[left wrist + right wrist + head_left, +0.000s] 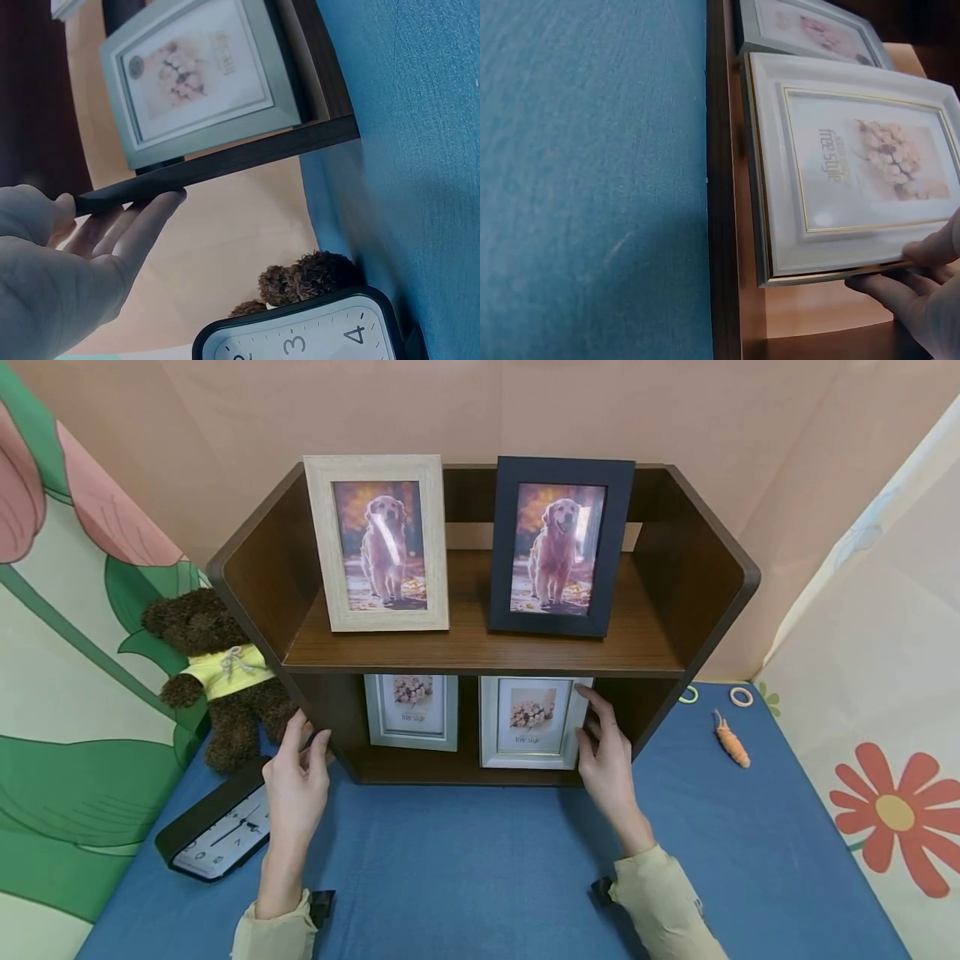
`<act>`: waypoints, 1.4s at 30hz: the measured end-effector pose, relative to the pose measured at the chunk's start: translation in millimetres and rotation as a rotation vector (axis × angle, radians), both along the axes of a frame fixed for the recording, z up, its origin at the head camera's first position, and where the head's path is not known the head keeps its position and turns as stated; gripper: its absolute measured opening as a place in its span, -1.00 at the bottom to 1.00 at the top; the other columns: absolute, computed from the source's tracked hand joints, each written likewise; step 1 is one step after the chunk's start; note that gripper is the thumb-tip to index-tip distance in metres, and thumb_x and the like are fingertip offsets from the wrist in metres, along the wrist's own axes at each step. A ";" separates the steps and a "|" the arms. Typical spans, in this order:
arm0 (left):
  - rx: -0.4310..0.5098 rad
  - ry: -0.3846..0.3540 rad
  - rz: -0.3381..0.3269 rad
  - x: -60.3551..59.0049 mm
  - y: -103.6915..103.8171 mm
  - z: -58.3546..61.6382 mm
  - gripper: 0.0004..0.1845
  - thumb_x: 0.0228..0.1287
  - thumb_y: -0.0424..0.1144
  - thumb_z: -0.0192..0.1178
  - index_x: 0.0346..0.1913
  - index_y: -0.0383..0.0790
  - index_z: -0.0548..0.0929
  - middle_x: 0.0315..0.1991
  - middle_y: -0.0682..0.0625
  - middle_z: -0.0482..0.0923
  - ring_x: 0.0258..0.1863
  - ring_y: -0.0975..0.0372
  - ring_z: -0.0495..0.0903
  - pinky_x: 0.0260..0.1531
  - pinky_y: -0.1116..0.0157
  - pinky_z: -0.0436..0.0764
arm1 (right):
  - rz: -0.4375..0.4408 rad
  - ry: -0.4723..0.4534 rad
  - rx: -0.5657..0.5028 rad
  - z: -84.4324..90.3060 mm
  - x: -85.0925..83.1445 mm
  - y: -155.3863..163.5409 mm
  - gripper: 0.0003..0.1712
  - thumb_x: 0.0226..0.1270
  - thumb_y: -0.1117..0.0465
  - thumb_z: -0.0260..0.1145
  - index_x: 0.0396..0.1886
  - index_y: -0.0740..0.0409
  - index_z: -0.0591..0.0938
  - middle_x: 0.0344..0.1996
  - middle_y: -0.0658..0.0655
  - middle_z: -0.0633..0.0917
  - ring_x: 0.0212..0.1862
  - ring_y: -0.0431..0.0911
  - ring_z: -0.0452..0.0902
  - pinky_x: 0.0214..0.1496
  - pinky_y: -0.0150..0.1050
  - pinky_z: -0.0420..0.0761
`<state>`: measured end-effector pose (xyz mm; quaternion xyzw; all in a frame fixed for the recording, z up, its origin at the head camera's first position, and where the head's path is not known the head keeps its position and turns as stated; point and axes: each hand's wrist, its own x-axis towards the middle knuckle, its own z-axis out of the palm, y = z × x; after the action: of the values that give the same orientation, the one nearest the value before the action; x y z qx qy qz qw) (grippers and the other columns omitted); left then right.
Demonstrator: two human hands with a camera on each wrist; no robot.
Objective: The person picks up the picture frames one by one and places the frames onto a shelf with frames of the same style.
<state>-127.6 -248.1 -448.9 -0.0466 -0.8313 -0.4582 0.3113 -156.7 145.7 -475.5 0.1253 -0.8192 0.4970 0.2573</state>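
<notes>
A dark brown two-tier shelf (480, 653) stands on the blue-covered table. My left hand (296, 785) holds the front edge of its left side panel, thumb on one face and fingers on the other in the left wrist view. On the lower tier, my right hand (609, 768) pinches the right edge of a white photo frame with a gold inner line (780, 165). To its left stands a grey-green photo frame (450, 718). Above, a cream photo frame (318, 543) and a dark blue photo frame (504, 547), both with a dog picture, stand on the upper tier.
A brown teddy bear (232, 672) in a yellow top leans beside the shelf's left side. In front of it lies a black-cased clock (217, 835), close to my left forearm. Right of the shelf are a small orange carrot-like toy (731, 743) and two rings (741, 697).
</notes>
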 end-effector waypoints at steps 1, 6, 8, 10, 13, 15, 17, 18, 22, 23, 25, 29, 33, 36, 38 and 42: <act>0.001 0.001 -0.002 0.0 0.2 0.0 -0.52 0.64 -0.48 0.13 0.52 -0.27 0.50 0.25 -0.41 0.63 -0.16 -0.28 0.79 -0.21 0.73 0.54 | -0.005 -0.001 -0.001 -0.6 -1.0 0.1 -0.23 0.52 0.67 0.13 0.59 0.05 0.38 0.55 0.33 0.38 0.44 0.29 0.46 0.21 0.22 0.65; 0.005 0.008 -0.011 0.7 0.7 -0.3 -0.51 0.64 -0.49 0.13 0.52 -0.28 0.49 0.26 -0.42 0.63 -0.13 -0.29 0.78 -0.20 0.71 0.56 | -0.028 -0.003 -0.010 -2.7 -6.2 -0.2 -0.24 0.53 0.66 0.12 0.59 0.04 0.38 0.54 0.35 0.39 0.44 0.32 0.44 0.21 0.25 0.64; 0.002 0.008 -0.008 0.7 0.6 -0.5 -0.51 0.63 -0.49 0.13 0.53 -0.27 0.49 0.26 -0.42 0.63 -0.13 -0.29 0.78 -0.20 0.71 0.57 | -0.031 -0.001 -0.014 -3.4 -8.2 -0.7 -0.24 0.53 0.67 0.11 0.59 0.06 0.38 0.54 0.35 0.39 0.44 0.33 0.44 0.19 0.25 0.64; -0.001 0.007 -0.005 0.4 0.4 -0.8 -0.51 0.64 -0.48 0.13 0.53 -0.26 0.49 0.26 -0.41 0.63 -0.13 -0.29 0.78 -0.20 0.71 0.57 | -0.034 -0.002 -0.017 -3.7 -10.0 -1.0 -0.25 0.53 0.67 0.10 0.59 0.07 0.39 0.54 0.35 0.39 0.44 0.33 0.44 0.16 0.24 0.64; -0.003 0.009 -0.003 0.0 0.1 -1.0 -0.51 0.64 -0.48 0.13 0.53 -0.25 0.49 0.27 -0.40 0.63 -0.14 -0.28 0.78 -0.20 0.70 0.58 | -0.037 -0.013 -0.019 -3.7 -12.2 -1.2 -0.26 0.54 0.67 0.09 0.58 0.08 0.38 0.53 0.36 0.39 0.45 0.34 0.43 0.25 0.29 0.61; -0.004 0.010 -0.005 -0.3 -0.3 -1.2 -0.50 0.64 -0.48 0.13 0.54 -0.24 0.49 0.27 -0.40 0.63 -0.14 -0.28 0.78 -0.20 0.70 0.58 | -0.038 -0.029 -0.022 -3.6 -13.1 -1.1 -0.26 0.54 0.66 0.09 0.58 0.07 0.38 0.53 0.36 0.39 0.45 0.34 0.43 0.25 0.30 0.60; -0.004 0.012 -0.005 -0.5 -0.6 -1.6 -0.50 0.64 -0.48 0.13 0.53 -0.24 0.49 0.26 -0.41 0.63 -0.14 -0.29 0.78 -0.20 0.70 0.58 | -0.037 -0.045 -0.024 -3.5 -13.6 -0.9 -0.26 0.55 0.66 0.09 0.59 0.07 0.37 0.54 0.36 0.38 0.46 0.33 0.42 0.25 0.28 0.61; -0.004 0.013 -0.005 -0.5 -0.7 -1.7 -0.50 0.63 -0.49 0.13 0.53 -0.25 0.49 0.26 -0.41 0.63 -0.14 -0.29 0.78 -0.20 0.70 0.58 | -0.036 -0.053 -0.024 -3.2 -13.6 -0.9 -0.26 0.55 0.66 0.09 0.59 0.07 0.36 0.54 0.36 0.37 0.46 0.33 0.42 0.22 0.26 0.63; -0.003 0.012 -0.004 -0.4 -0.4 -1.6 -0.50 0.63 -0.49 0.13 0.53 -0.25 0.49 0.26 -0.41 0.63 -0.14 -0.29 0.78 -0.20 0.70 0.58 | -0.035 -0.069 -0.018 -3.0 -14.4 0.3 -0.25 0.56 0.65 0.10 0.60 0.06 0.34 0.53 0.36 0.39 0.43 0.31 0.47 0.00 0.17 0.65; -0.002 0.010 -0.004 -0.3 -0.3 -1.4 -0.50 0.64 -0.48 0.13 0.53 -0.24 0.49 0.26 -0.41 0.63 -0.14 -0.29 0.78 -0.20 0.71 0.57 | -0.034 -0.070 -0.017 -3.1 -14.6 0.6 -0.26 0.56 0.65 0.10 0.61 0.07 0.34 0.53 0.36 0.39 0.43 0.31 0.48 -0.04 0.17 0.63; -0.002 0.006 -0.007 0.0 0.0 -0.9 -0.50 0.64 -0.47 0.13 0.54 -0.23 0.49 0.27 -0.40 0.63 -0.13 -0.29 0.78 -0.20 0.70 0.58 | -0.032 -0.072 -0.019 -3.6 -14.9 1.4 -0.26 0.56 0.64 0.09 0.61 0.08 0.33 0.53 0.34 0.39 0.42 0.31 0.49 -0.01 0.18 0.64; 0.000 0.004 -0.009 1.1 0.0 -0.8 -0.50 0.64 -0.47 0.13 0.54 -0.21 0.50 0.27 -0.40 0.63 -0.11 -0.29 0.78 -0.19 0.70 0.58 | -0.019 -0.080 -0.025 -5.6 -14.4 2.9 -0.26 0.57 0.64 0.08 0.62 0.10 0.30 0.55 0.30 0.37 0.44 0.29 0.47 0.03 0.18 0.64; -0.001 0.011 -0.015 0.8 0.2 -0.5 -0.49 0.64 -0.47 0.13 0.54 -0.20 0.50 0.28 -0.38 0.63 -0.12 -0.29 0.78 -0.19 0.68 0.59 | -0.018 -0.083 -0.024 -6.7 -13.4 4.3 -0.27 0.60 0.62 0.07 0.63 0.09 0.30 0.57 0.29 0.35 0.46 0.29 0.45 -0.01 0.19 0.64; -0.002 0.011 -0.024 -0.5 1.1 0.6 -0.49 0.65 -0.46 0.12 0.55 -0.19 0.49 0.29 -0.37 0.63 -0.13 -0.27 0.79 -0.19 0.66 0.61 | -0.014 -0.086 -0.039 -6.9 -11.9 5.1 -0.28 0.61 0.59 0.08 0.64 0.07 0.29 0.59 0.28 0.32 0.49 0.31 0.40 0.21 0.27 0.64; 0.001 0.008 -0.026 -0.9 1.7 0.9 -0.49 0.65 -0.46 0.12 0.55 -0.17 0.49 0.30 -0.35 0.62 -0.11 -0.27 0.79 -0.18 0.68 0.60 | 0.000 -0.092 -0.053 -7.1 -10.4 5.5 -0.30 0.63 0.55 0.09 0.65 0.07 0.28 0.61 0.26 0.29 0.54 0.30 0.33 0.36 0.31 0.54; 0.016 0.005 -0.023 0.6 1.3 -0.1 -0.48 0.65 -0.48 0.11 0.56 -0.17 0.49 0.32 -0.33 0.62 -0.04 -0.27 0.77 -0.16 0.68 0.59 | 0.039 -0.083 -0.054 -5.2 -5.1 5.5 -0.31 0.64 0.50 0.11 0.66 0.13 0.25 0.63 0.24 0.26 0.60 0.25 0.24 0.52 0.27 0.37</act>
<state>-127.0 -246.8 -449.0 -0.0549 -0.8261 -0.4685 0.3085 -161.8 151.2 -480.7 0.1133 -0.8130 0.5284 0.2166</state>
